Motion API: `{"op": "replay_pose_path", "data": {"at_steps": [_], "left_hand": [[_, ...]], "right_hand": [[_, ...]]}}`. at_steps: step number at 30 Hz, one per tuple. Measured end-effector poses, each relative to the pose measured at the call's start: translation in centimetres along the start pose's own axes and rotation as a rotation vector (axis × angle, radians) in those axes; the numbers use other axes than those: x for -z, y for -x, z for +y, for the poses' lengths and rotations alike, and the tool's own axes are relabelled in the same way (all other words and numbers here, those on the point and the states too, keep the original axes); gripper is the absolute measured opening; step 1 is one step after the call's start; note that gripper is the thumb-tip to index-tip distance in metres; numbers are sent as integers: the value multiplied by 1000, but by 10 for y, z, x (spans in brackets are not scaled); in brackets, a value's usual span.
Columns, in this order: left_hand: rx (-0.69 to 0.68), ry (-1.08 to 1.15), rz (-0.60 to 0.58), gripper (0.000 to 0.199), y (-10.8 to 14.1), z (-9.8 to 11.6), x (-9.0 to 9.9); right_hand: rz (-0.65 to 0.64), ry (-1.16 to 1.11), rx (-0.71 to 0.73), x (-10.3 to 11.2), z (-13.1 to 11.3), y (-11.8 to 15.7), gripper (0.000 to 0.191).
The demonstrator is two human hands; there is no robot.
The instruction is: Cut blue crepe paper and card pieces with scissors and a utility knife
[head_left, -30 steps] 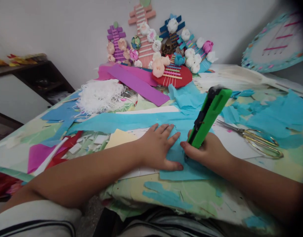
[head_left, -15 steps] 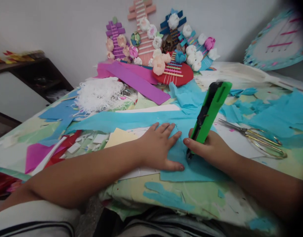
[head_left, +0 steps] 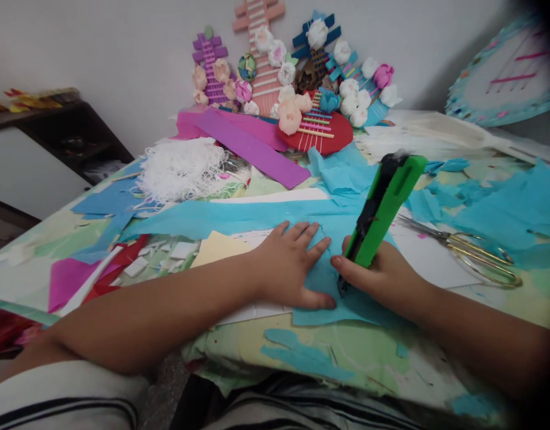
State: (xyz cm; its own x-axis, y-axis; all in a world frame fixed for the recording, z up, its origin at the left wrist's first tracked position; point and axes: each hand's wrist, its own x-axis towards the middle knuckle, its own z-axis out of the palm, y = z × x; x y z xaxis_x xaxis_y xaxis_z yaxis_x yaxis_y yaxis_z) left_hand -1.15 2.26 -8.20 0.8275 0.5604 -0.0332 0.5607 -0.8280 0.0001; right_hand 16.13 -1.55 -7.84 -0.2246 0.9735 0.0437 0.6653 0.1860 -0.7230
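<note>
1. Head view, left hand (head_left: 286, 272): palm down on the light-blue sheet (head_left: 340, 236), pressing nothing into its grip; fingers (head_left: 318, 251) spread wide, thumb reaching out toward the tool tip and near it.
2. Head view, right hand (head_left: 382, 269): fingers closed around the green-and-black tool (head_left: 378, 224), thumb along its near side. Tool stands tilted, top leaning right, narrow dark end down at the sheet; exact contact of the tip cannot be told.
3. Sheet position: at the near edge of the table (head_left: 382, 361), between and under both hands, overlapping white paper (head_left: 440, 260) to the right.
4. Beyond the hands: long light-blue strip (head_left: 198, 218) extending left; white string heap (head_left: 180, 170) behind it; purple strip (head_left: 261, 152) slanting toward the middle.
5. Right of the right hand: scissors (head_left: 474, 257), gold handles, blades pointing left and partly over the white paper.
6. Far side: red round craft piece (head_left: 340, 134) with stretched strings, pale paper flowers (head_left: 290, 113) at its left.
</note>
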Motion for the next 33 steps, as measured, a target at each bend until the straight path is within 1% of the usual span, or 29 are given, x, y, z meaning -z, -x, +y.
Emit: {"op": "replay_pose_path", "data": {"at_steps": [2, 4, 9, 12, 21, 27, 30, 33], "left_hand": [[0, 0, -2, 91, 0, 0, 0], [0, -4, -3, 92, 0, 0, -1], [4, -6, -2, 92, 0, 0, 0], [8, 0, -3, 92, 0, 0, 0], [2, 2, -5, 90, 0, 0, -1], [0, 2, -2, 91, 0, 0, -1], [-5, -1, 2, 89, 1, 0, 1], [-14, 1, 2, 86, 1, 0, 3]], "right_hand": [[30, -64, -62, 3, 1, -2, 30], [56, -89, -92, 4, 1, -2, 29], [-12, 0, -23, 2, -1, 0, 29], [-16, 56, 4, 0, -1, 1, 30], [0, -26, -27, 2, 1, 2, 29], [7, 98, 3, 1, -3, 1, 30], [16, 180, 31, 0, -5, 2, 28], [9, 207, 64, -1, -7, 4, 27]]}}
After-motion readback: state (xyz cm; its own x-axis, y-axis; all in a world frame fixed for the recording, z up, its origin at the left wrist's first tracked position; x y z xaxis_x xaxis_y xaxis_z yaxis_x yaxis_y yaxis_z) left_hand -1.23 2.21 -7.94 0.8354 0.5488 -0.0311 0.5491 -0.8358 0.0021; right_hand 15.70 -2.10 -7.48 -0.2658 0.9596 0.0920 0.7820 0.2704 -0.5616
